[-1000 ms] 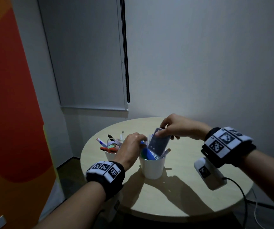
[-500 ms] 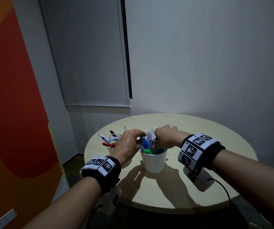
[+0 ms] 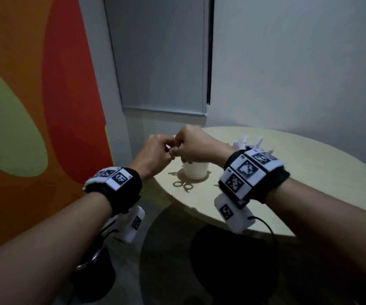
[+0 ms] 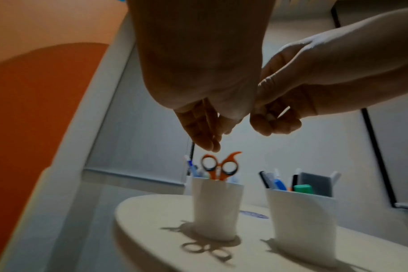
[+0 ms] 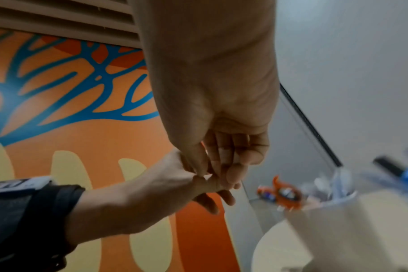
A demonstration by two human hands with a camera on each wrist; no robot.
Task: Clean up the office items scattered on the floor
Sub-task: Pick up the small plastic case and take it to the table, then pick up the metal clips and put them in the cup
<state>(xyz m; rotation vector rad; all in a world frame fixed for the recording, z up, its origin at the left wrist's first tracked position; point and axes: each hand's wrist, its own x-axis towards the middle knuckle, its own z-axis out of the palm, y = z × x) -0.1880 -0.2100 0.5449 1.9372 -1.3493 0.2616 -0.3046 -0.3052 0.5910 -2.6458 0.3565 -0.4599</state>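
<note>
Two white cups stand on the round table (image 3: 310, 172). The left cup (image 3: 195, 170) (image 4: 216, 208) holds orange-handled scissors (image 4: 219, 167) (image 5: 284, 195) and pens. The right cup (image 4: 300, 220) holds pens, a green highlighter (image 4: 303, 188) and a grey card (image 4: 316, 185); in the head view my right wrist hides it and only its pen tips (image 3: 246, 143) show. Both hands hover above the left cup, fingertips touching. My left hand (image 3: 157, 155) (image 4: 205, 132) has loosely hanging fingers. My right hand (image 3: 191, 146) (image 4: 275, 117) has curled fingers; a small pale spot shows between them, unclear what.
An orange and green patterned wall (image 3: 34, 106) is close on the left. A grey blind (image 3: 160, 62) and a white wall stand behind the table. A dark round table base (image 3: 232, 271) sits on the floor below, and a cable (image 3: 270, 232) hangs from my right wrist.
My right hand let go of the grey card in the right cup. Both hands lifted and moved left, and now meet above the cup with the scissors. The head view turned left.
</note>
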